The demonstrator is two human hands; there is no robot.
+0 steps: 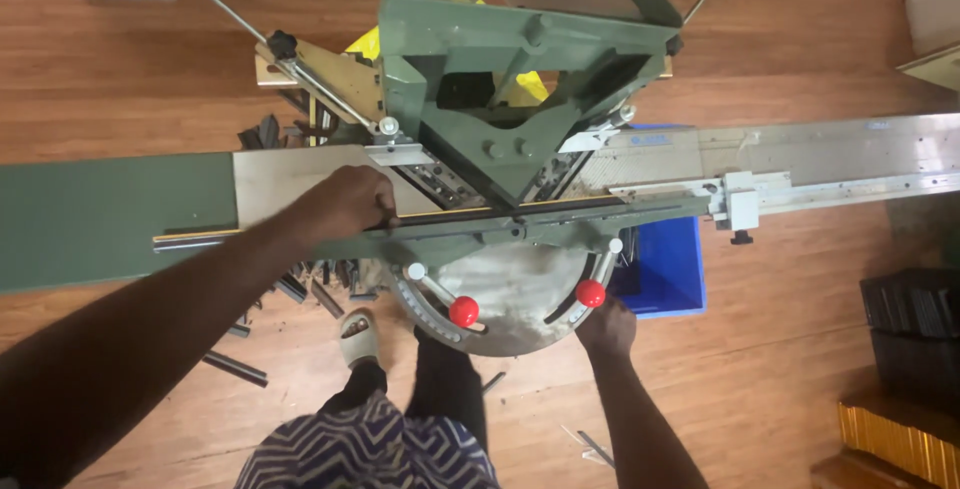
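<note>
While the left hand (345,204) presses down closed over a long thin dark moulding strip with a gold edge (300,232), that strip lies along the fence of the green metal mitre cutting machine (520,79), running under its V-shaped head. Right hand (607,329) sits just below the right red ball-knob lever (590,294), touching it; full grip can't be confirmed. Second red ball-knob lever (463,311) untouched. Blue plastic bin (670,274) at right; dark offcuts (235,367) on the wooden floor (800,369).

The cutting machine (520,69) was matt green painted metal; its knobs (463,311) glossy red plastic; the floor (790,379) smooth wood.
</note>
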